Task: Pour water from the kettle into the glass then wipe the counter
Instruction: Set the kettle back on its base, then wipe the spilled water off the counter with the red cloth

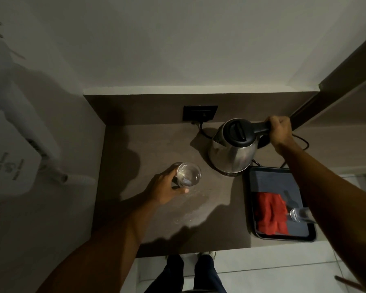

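So, right hand point(280, 132) fingers wrapped round kettle point(232, 149) handle, kettle upright at bench point(148, 144) back. Left hand point(167, 190) fingers clamped on glass point(188, 174), down-left of spout. Looks like water's in already. Red cloth point(272, 214) in tray point(246, 199), nearer right hand.

A white wall-mounted appliance point(11, 157), sitting at about nine o'clock in the head view, is bearing the only marking in sight: a faint grey logo point(7, 166) that is looking like a stylised letter "S" between short bars, with lines of small print beside it that are staying too blurred to read. No other text, number or brand is showing legibly anywhere on the counter.
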Available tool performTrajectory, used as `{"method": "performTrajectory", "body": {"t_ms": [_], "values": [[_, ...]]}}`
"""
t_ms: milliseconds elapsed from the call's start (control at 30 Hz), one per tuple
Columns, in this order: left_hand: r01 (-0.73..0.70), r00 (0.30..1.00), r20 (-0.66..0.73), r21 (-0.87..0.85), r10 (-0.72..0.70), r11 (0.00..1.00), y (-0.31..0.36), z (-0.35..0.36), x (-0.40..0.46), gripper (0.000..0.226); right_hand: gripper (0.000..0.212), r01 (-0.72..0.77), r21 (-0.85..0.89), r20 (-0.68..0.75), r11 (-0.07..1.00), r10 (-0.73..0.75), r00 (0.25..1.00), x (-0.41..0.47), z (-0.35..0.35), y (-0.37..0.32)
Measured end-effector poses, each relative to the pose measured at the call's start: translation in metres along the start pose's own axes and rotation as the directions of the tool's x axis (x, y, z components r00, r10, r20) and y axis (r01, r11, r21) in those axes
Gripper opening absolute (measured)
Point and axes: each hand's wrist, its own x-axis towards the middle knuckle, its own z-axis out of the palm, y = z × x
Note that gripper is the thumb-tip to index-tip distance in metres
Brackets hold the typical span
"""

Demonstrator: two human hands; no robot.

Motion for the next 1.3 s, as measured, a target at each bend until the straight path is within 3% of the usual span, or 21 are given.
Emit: {"method": "performTrajectory", "body": {"t_ms": [267,533,633,733,833,900,1000,1300], "values": [[0.059,0.998,0.002,-0.001,-0.059,0.998,0.005,0.000,-0.003,0.092,0.032,-0.061,0.118,-0.081,0.991,0.071,0.994,-0.009,-0.014,0.029],[0.062,0.998,-0.006,-0.014,-0.062,0.998,0.010,-0.001,-0.006,0.091,0.044,-0.052,0.035,-0.143,0.998,0.056,0.988,-0.018,-0.012,0.033],[0.070,0.998,-0.003,-0.021,-0.070,0.997,0.012,0.000,-0.006,0.091,0.058,-0.039,0.017,-0.303,0.999,0.043,0.952,-0.040,-0.009,0.030],[0.073,0.997,-0.001,-0.024,-0.073,0.997,0.012,0.000,-0.006,0.091,0.058,0.003,-0.125,-0.411,0.992,-0.054,0.910,-0.099,-0.001,0.048],[0.072,0.997,0.002,-0.018,-0.072,0.997,0.013,-0.001,-0.006,0.090,0.058,-0.029,-0.443,-0.242,0.896,-0.089,0.966,-0.171,0.011,0.092],[0.073,0.997,0.009,-0.018,-0.072,0.997,0.012,-0.001,-0.006,0.089,0.064,-0.089,-0.605,-0.093,0.791,0.040,0.995,-0.206,0.014,0.123],[0.078,0.997,0.022,-0.019,-0.077,0.997,0.011,-0.001,-0.006,0.090,0.079,-0.097,-0.676,0.047,0.730,0.175,0.983,-0.224,0.013,0.152],[0.060,0.997,0.040,-0.014,-0.060,0.998,0.007,-0.009,-0.022,0.101,0.064,-0.117,-0.751,0.008,0.650,0.186,0.983,-0.213,0.015,0.147]]}}
